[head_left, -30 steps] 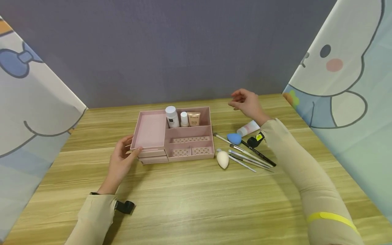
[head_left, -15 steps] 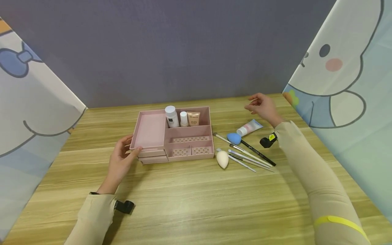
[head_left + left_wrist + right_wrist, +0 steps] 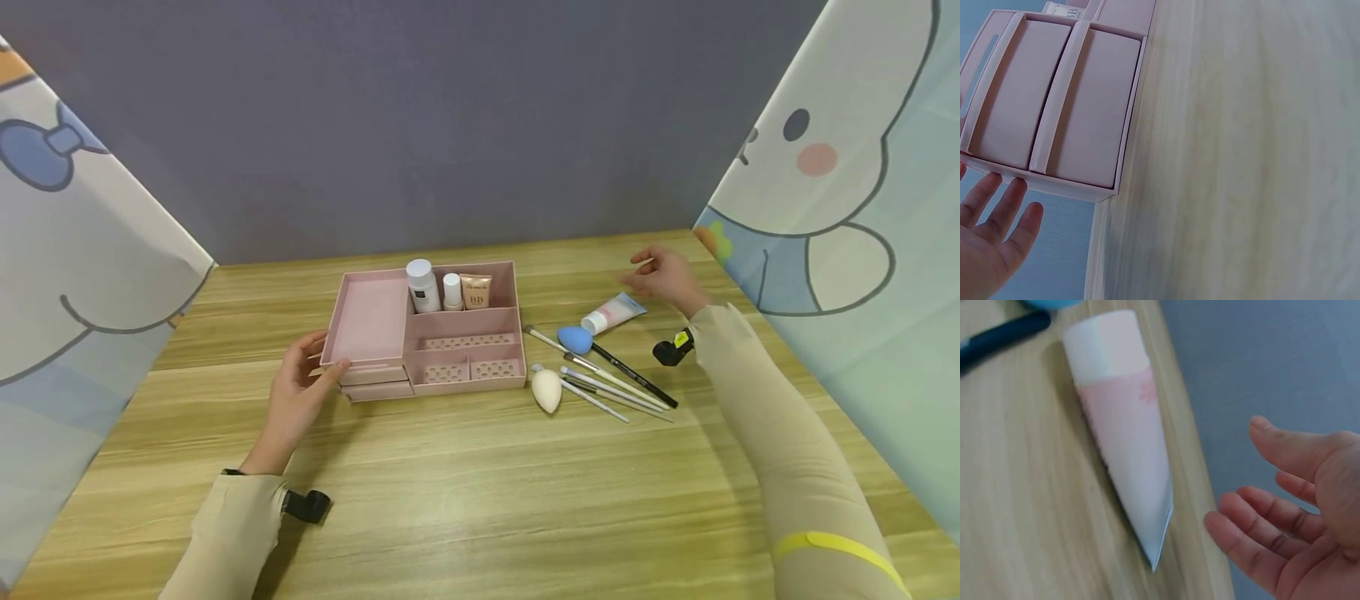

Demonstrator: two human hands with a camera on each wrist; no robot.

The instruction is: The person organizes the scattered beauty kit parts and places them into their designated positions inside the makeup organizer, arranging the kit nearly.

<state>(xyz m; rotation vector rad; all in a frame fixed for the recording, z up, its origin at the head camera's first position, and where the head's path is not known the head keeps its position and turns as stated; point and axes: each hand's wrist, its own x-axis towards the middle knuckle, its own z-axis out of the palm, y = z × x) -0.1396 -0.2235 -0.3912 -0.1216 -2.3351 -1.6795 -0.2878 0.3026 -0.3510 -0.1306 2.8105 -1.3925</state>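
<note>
Left hand (image 3: 295,393) grips the box (image 3: 371,317) just to its right; the tube (image 3: 615,312) lies near the right hand (image 3: 670,277), whose thumb and fingers are parted, empty. Probably a reach for the tube; taking it would call for lowering, then pinching.

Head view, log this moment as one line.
left hand: holds organizer corner; right hand: empty, near loose tube; bottles: in organizer; brushes: on table
</note>
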